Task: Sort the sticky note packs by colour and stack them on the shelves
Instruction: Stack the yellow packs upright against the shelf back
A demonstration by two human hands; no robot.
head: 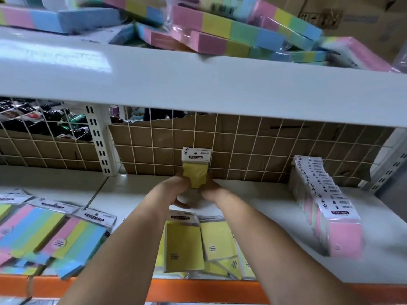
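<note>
Together, both hands (193,190) hold yellow pack (195,172) upright on shelf (253,194).

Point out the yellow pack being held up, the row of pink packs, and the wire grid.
yellow pack (196,172), head view, on its yellow face below the label.
row of pink packs (343,236), head view, front pack's pink face.
wire grid (259,148), head view, a white wire crossing.

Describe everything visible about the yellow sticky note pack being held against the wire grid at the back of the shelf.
The yellow sticky note pack stands upright at the back of the shelf, against the wire grid. A white header card printed "STICKY NOTE" tops a yellow pad; the clear wrap looks glossy. The left hand grips its lower left edge and the right hand its lower right, hiding the bottom. Whether it rests on the shelf cannot be told.
</note>
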